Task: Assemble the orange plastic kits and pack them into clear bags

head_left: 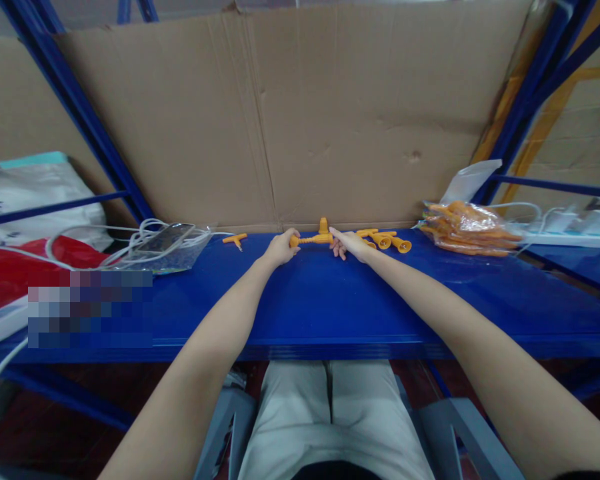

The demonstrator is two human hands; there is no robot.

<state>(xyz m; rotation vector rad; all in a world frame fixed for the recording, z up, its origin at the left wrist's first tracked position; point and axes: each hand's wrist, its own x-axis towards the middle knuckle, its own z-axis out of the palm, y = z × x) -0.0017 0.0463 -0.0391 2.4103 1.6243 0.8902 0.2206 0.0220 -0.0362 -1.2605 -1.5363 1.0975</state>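
Between my hands, close to the cardboard at the back of the blue table, is an orange plastic piece with a ribbed shaft [309, 240]. My left hand [281, 248] is closed around its left end. At its right end, my right hand [349, 245] pinches it, with the other fingers loosely curled. An orange cone-shaped part [323, 225] stands upright just behind; I cannot tell whether it is joined on. To the right of my right hand lie several orange pieces with flared cup ends [401, 247]. An orange T-shaped handle with a thin metal tip [237, 240] lies off to the left.
Cardboard [340, 120] walls the back of the blue table [330, 300]. A clear bag of orange parts [465, 230] and a white power strip [567, 238] sit at right. On the left are white cables [153, 230], a clear bag [193, 253] and a red bag [30, 267].
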